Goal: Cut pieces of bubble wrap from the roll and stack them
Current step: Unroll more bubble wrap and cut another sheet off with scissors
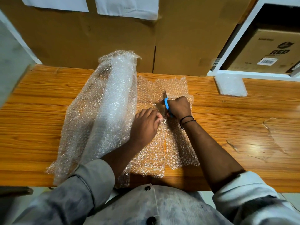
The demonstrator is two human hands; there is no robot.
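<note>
Mid-cut, the right hand [179, 108] gripped scissors [166, 104] halfway up the sheet [151, 153] unrolled beside the roll [113, 98] on the desk [227, 114], the left hand [144, 125] pinching it; next, likely finishing the far half.

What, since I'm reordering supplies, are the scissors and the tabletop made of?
Scissors: handles look like smooth blue plastic; the blade, grey and pointed, looks metal. Tabletop: wood-grain pattern with a glossy sheen, probably laminate or varnished wood; I cannot tell which.

Blue-handled scissors [166, 105]; orange wood-grain table [48, 111].
</note>
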